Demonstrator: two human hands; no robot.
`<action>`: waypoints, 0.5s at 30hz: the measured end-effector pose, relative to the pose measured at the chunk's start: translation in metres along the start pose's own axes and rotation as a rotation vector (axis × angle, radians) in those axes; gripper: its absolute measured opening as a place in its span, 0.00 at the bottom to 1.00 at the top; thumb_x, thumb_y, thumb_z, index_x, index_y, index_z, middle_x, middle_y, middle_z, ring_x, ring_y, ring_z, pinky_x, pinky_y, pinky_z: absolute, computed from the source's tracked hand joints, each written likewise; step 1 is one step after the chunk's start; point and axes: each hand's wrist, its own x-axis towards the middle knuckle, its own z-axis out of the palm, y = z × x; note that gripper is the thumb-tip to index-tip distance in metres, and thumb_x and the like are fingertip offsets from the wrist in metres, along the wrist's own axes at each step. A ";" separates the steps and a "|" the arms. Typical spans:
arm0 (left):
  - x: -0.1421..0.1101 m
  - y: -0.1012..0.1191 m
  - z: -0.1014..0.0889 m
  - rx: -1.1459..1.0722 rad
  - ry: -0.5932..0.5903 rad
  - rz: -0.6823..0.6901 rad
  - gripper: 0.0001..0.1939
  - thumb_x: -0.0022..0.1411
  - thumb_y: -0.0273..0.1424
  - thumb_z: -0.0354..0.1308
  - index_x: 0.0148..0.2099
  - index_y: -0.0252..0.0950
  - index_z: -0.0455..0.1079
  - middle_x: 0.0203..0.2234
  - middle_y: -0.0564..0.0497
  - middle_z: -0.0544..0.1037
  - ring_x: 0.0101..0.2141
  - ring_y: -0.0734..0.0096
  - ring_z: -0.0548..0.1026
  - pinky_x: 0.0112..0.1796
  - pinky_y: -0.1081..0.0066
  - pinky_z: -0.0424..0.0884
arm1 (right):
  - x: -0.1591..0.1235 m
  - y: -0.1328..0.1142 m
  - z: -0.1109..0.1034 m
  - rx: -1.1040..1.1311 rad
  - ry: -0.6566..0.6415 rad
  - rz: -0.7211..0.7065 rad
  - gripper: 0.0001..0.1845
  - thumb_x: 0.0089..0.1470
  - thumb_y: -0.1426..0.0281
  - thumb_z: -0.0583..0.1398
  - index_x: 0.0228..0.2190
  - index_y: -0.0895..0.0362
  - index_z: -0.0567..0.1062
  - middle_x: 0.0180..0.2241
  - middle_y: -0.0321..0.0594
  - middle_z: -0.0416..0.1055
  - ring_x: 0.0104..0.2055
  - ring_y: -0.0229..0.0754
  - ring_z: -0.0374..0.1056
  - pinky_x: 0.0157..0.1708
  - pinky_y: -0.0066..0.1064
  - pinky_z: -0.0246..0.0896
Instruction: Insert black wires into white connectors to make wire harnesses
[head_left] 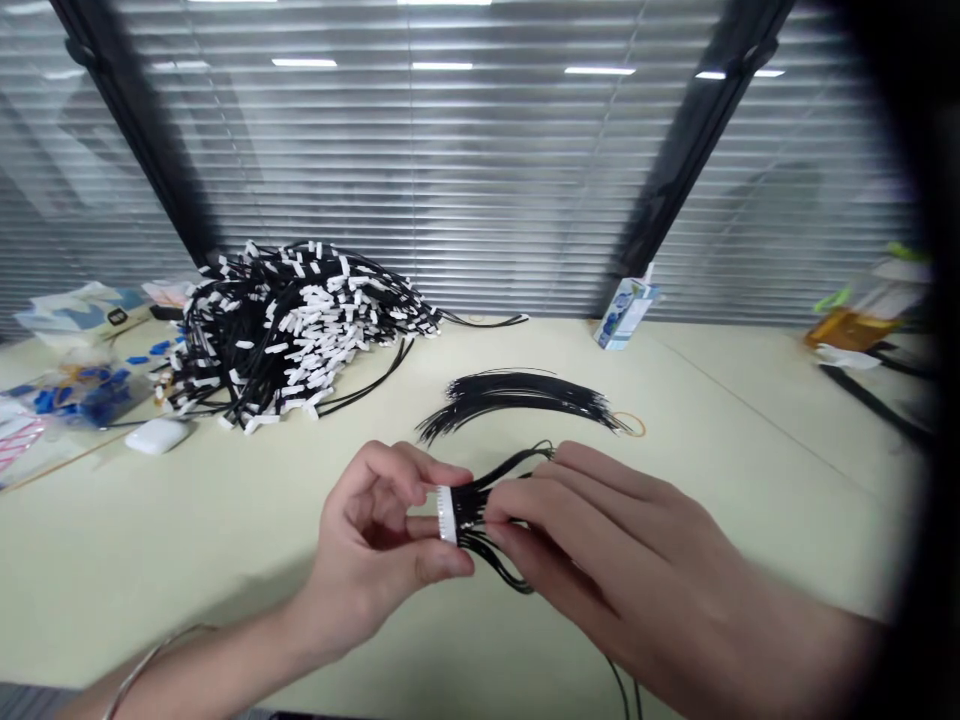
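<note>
White connector [447, 516] between thumb and fingers of left hand [354, 565], black wires [468, 503] in pinch of right hand [622, 545].

Beyond the right hand [622, 545], loose wires [517, 385] obstruct; table [780, 500] offers room rightward.

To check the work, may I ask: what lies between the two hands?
The head view shows a white connector, in the left hand, and black wires.
</note>
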 end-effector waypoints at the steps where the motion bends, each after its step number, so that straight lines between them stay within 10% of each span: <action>1: 0.000 0.000 0.000 0.001 -0.006 0.001 0.20 0.49 0.10 0.61 0.37 0.39 0.63 0.41 0.57 0.75 0.35 0.80 0.76 0.35 0.82 0.75 | 0.000 0.000 0.001 -0.006 0.009 0.002 0.07 0.57 0.78 0.53 0.31 0.62 0.71 0.26 0.35 0.66 0.28 0.36 0.58 0.29 0.32 0.52; 15: -0.001 -0.004 -0.003 0.124 0.003 0.087 0.20 0.47 0.10 0.62 0.36 0.37 0.64 0.40 0.54 0.74 0.30 0.81 0.72 0.31 0.82 0.72 | -0.005 0.002 0.004 -0.118 -0.044 -0.033 0.08 0.53 0.81 0.54 0.31 0.62 0.72 0.27 0.36 0.65 0.31 0.38 0.59 0.32 0.34 0.55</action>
